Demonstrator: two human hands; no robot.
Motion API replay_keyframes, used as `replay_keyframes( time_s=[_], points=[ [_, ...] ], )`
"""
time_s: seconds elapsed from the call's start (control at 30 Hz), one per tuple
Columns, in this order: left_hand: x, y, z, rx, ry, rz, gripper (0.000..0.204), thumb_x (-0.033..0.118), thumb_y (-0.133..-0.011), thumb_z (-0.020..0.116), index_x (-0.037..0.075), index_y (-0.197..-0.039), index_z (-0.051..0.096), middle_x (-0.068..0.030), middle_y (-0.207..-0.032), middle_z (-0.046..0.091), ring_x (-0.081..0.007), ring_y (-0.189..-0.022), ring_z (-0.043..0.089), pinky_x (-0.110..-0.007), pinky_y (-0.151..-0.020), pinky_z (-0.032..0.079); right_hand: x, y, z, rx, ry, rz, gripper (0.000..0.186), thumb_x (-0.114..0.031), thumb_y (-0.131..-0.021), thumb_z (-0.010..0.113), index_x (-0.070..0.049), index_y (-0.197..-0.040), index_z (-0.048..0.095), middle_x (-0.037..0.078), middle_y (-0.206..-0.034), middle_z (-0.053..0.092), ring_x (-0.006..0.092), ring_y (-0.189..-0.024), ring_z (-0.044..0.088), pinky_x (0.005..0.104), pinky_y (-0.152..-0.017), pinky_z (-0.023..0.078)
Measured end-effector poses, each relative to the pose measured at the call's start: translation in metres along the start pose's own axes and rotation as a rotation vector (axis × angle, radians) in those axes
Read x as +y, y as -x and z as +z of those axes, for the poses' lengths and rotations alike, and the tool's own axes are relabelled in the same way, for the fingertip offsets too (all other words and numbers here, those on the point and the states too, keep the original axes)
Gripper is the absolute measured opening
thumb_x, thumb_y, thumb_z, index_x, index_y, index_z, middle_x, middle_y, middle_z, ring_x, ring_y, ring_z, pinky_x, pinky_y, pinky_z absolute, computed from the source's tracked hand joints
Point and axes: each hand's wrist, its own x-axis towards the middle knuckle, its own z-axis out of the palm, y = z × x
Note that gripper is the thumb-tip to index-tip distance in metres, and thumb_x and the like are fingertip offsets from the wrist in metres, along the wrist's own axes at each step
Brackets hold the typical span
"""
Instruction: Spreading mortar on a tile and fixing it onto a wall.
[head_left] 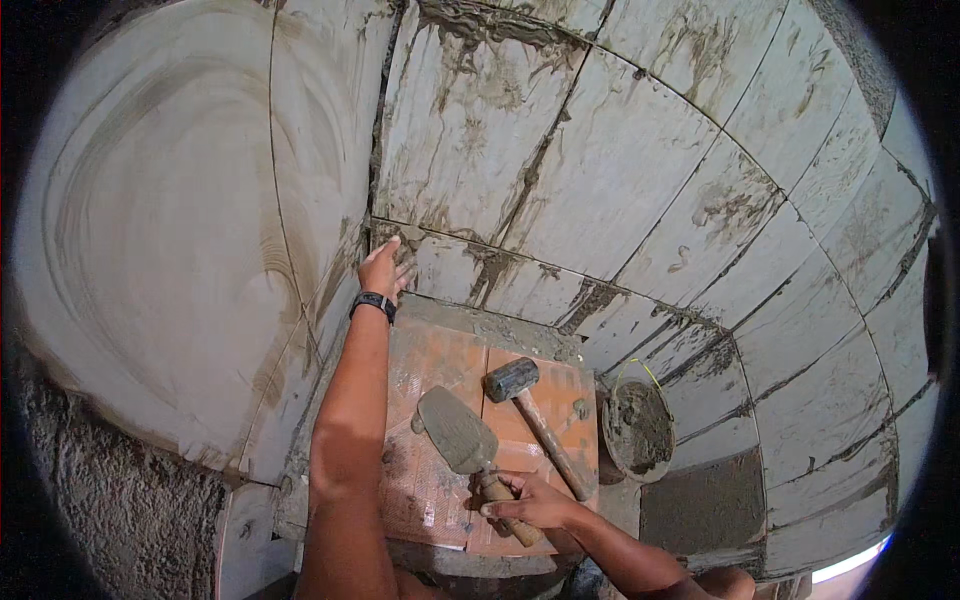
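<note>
My right hand [535, 502] is closed round the wooden handle of a trowel [457, 430]. Its broad blade, coated in grey mortar, is over the orange tiles [420, 350] and points to the far left. My left hand [382, 270], with a dark watch on the wrist, reaches forward to the corner. Its fingers are stretched out against the short bottom row of mortar-smeared wall tiles [440, 265], and nothing shows in them. A mallet [513, 379] with a black head and wooden handle lies on the orange tiles, just right of the trowel.
A bucket of wet mortar [640, 425] with a thin yellow-green handle stands to the right. Pale tiled walls, streaked with mortar, rise on the left [180, 230] and ahead [620, 150]. A grey mortar patch [705, 505] shows low at the right. Rough bare wall [110, 490] is at the lower left.
</note>
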Motion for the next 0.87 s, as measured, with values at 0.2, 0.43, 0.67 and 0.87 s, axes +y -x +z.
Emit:
replay_keyframes(
  time_s=[0.2,0.43,0.67,0.87],
  points=[
    [0.003,0.006,0.001,-0.047,0.013,-0.009,0.053,0.026,-0.086,0.075,0.003,-0.128,0.054,-0.0116,-0.123,0.061,-0.032,-0.101,0.066,-0.046,-0.085,0.054,0.018,0.002,0.0,0.113,0.1,0.027,0.04,-0.025,-0.093,0.069,0.0,-0.123,0.058,0.004,-0.097,0.065,0.0112,-0.089,0.057,0.0296,-0.082,0.048],
    [0.021,0.016,-0.013,-0.001,-0.075,0.032,0.045,0.03,-0.088,0.073,0.008,-0.125,0.058,-0.0066,-0.119,0.063,-0.0258,-0.102,0.065,-0.041,-0.084,0.054,0.01,0.017,0.017,0.349,0.449,-0.05,0.047,-0.028,-0.092,0.07,-0.001,-0.127,0.056,0.009,-0.107,0.067,0.0154,-0.097,0.06,0.0321,-0.088,0.048],
    [0.032,0.035,-0.001,0.042,-0.125,0.014,0.049,0.028,-0.09,0.071,0.006,-0.13,0.055,-0.0103,-0.128,0.058,-0.0302,-0.112,0.06,-0.046,-0.092,0.05,-0.03,0.056,-0.006,0.326,0.647,-0.058,0.054,-0.037,-0.091,0.068,-0.006,-0.133,0.054,0.019,-0.112,0.066,0.0321,-0.102,0.065,0.0388,-0.089,0.05],
    [0.041,0.025,-0.016,-0.059,-0.114,0.06,0.062,0.035,-0.086,0.073,0.01,-0.138,0.051,-0.01,-0.146,0.047,-0.0326,-0.129,0.048,-0.052,-0.102,0.043,-0.068,0.07,-0.04,0.052,1.121,0.126,0.073,-0.056,-0.089,0.063,-0.013,-0.146,0.043,0.022,-0.115,0.066,0.0351,-0.111,0.064,0.0445,-0.093,0.05]
  ],
)
